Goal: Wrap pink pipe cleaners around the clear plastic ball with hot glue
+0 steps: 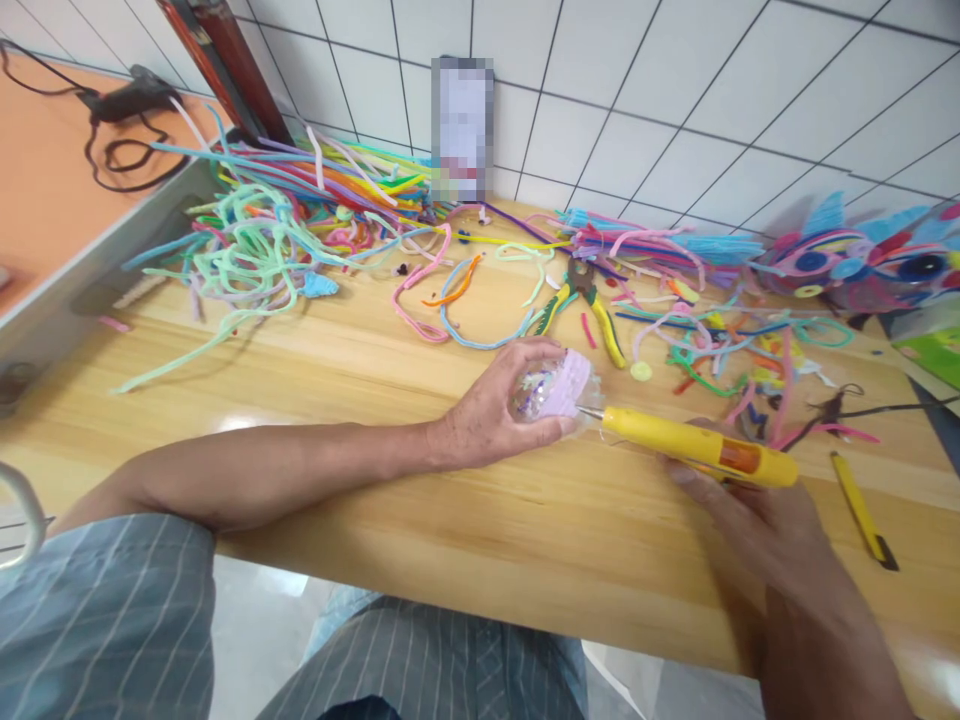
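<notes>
My left hand point(491, 405) is closed around a clear, rounded plastic piece point(532, 392) with a lilac fuzzy band point(568, 384) on its right part. From the right, my right hand point(750, 510) grips a yellow glue gun point(675, 440) from below. The gun's metal tip is at the lower right edge of the lilac band; whether it touches is too small to tell. Just beyond the piece lie pliers point(609, 328) with yellow-green handles, their jaws pointing toward the wall.
Pipe cleaners point(262, 240) pile up at the back left, with more point(667, 245) at the back right. A phone point(462, 130) leans on the tiled wall. Decorated fish-like figures point(817, 262) stand far right. A yellow cutter point(859, 505) lies near a black cord point(900, 407).
</notes>
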The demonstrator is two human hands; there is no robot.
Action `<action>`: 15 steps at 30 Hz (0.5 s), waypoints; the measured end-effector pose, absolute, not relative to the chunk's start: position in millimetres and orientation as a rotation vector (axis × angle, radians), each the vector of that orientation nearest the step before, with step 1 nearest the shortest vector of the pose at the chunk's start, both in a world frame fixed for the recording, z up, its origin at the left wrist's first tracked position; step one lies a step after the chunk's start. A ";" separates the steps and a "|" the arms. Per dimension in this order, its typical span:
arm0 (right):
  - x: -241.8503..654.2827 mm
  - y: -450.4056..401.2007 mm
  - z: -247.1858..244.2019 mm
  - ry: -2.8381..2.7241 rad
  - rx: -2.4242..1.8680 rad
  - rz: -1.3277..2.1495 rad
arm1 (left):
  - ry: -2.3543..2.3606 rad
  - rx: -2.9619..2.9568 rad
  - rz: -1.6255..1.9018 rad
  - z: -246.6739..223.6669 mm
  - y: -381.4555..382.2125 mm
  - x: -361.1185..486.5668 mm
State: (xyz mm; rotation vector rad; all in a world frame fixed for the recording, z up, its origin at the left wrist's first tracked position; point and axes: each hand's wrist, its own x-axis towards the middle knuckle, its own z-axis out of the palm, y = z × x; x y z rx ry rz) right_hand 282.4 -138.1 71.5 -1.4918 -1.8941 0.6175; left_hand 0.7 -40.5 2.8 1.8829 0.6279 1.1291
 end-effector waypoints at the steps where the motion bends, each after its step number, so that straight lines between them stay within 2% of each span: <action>1: 282.8 -138.3 71.1 -1.894 -1.497 0.615 | 0.632 1.881 1.123 3.2 -40.5 0.4; 15: 286.7 -141.1 66.4 -1.882 -1.511 0.585 | 0.624 1.887 1.133 3.8 -41.2 0.4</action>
